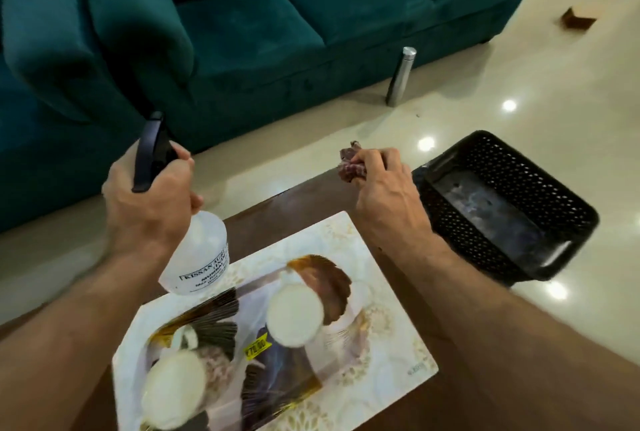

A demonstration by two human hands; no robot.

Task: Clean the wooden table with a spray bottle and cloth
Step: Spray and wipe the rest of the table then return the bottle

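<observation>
Your left hand (pixel 152 202) is curled round the neck of the spray bottle (pixel 197 250), fingers at the dark trigger head, left of centre in the frame. The clear body hangs below your fist, tilted over the near corner of the placemat (pixel 381 337). It looks like light, smooth plastic that could slip if wet, so the neck is probably the safest hold.

Your right hand (pixel 384 188), just right of centre, pinches a small reddish cloth (pixel 351 167), bunched at your fingertips and raised above the far edge of the tabletop (pixel 287 209). The cloth is soft and limp; it would likely wipe better opened out flat under your palm.

The mat covers much of the wood, and a black basket (pixel 540 188) sits on the floor at the right.
</observation>
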